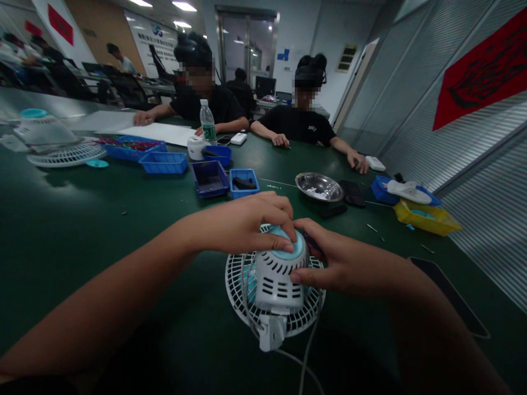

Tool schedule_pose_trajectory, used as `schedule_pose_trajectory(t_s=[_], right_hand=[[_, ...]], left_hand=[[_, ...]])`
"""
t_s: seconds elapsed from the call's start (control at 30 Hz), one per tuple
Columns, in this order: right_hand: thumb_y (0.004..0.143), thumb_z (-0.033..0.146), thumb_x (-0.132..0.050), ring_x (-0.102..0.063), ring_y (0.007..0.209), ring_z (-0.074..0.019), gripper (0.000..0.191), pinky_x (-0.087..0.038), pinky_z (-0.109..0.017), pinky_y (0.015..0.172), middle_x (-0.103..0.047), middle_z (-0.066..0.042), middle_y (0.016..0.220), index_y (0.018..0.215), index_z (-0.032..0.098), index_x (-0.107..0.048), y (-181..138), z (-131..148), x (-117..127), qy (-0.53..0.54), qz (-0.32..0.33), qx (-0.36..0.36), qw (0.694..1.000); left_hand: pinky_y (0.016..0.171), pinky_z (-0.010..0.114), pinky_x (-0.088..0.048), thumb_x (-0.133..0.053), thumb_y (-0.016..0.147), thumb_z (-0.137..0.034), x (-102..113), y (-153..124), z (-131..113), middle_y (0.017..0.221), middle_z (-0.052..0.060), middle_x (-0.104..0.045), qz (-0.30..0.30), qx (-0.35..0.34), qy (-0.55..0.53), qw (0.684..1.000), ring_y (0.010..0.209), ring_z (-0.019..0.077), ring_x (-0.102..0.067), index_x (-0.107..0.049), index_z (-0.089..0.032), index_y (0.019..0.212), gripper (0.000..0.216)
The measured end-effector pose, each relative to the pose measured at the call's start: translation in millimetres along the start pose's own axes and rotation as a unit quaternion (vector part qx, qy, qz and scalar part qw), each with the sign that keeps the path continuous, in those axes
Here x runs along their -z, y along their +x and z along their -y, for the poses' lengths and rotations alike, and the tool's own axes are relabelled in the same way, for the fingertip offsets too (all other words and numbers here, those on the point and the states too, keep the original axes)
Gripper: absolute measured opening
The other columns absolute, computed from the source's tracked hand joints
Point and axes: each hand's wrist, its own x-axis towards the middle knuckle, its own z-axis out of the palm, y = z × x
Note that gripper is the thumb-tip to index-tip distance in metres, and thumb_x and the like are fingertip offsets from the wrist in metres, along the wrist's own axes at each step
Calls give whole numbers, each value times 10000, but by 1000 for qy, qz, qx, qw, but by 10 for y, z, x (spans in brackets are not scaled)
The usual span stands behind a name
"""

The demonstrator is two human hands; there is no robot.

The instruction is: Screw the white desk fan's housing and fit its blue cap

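- the green table [173,285] spreads out all round the grip, and the fan [233,288] sits on it right under both hands, grille down.
- from where i stand it looks mostly assembled: the motor housing [275,299] stands over the grille, teal blades [249,276] show through the bars, and the bracket [272,333] and cord [303,362] are on. what seems left is the cap on top; whether it is fastened, i can't tell.
- the right hand [325,252] is clamped round the housing's side; a dark thing [313,244] shows by its palm, unclear what.
- the left hand [263,222] has thumb and fingertip on the teal cap [284,254]; pinching or only pressing, i can't tell.
- far left beyond the grip, a long blue tray [135,156] holds red wires [132,145].
- far right, a yellow tray [432,223] holds teal pieces [422,213].
- beyond the grip, slightly right, a steel bowl [326,182] holds small white pieces [316,193].
- beyond it to the left, a dark tray [212,190], contents too dark to read.
- nearer the grip, a small blue tray [245,193] with a black thing [244,184] inside.
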Motion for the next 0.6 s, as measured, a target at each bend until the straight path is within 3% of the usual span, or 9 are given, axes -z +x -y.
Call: schedule_pose_trajectory(t_s=[0.33, 0.5, 0.6], right_hand=[[845, 526, -777, -618, 1266, -309, 582, -539, -443, 1012, -659, -48, 1330, 1304, 283, -513, 15, -6, -1, -14, 0, 20, 1000], [833, 546, -786, -638, 1235, -296, 665, -576, -416, 956, -654, -48, 1330, 1372, 315, -472, 18, -28, 1, 19, 7, 6, 1000], [836, 545, -782, -636, 1238, -300, 684, -564, -422, 983, -660, -61, 1324, 1390, 300, -466, 14, -22, 1, 13, 5, 9, 1000]], left_hand=[[657, 246, -427, -614, 960, -145, -174, 63, -157, 804, 11, -699, -50, 29, 39, 998, 696, 123, -602, -766, -136, 1015, 162], [764, 255, -482, -490, 974, -99, -35, -4, -144, 973, 54, -714, 8, 47, -22, 999, 862, 153, -652, -717, -134, 1178, 307], [865, 290, -497, -525, 997, -159, 28, -50, -52, 1076, 68, -661, 44, 52, -43, 997, 993, 183, -635, -680, -156, 1249, 296]])
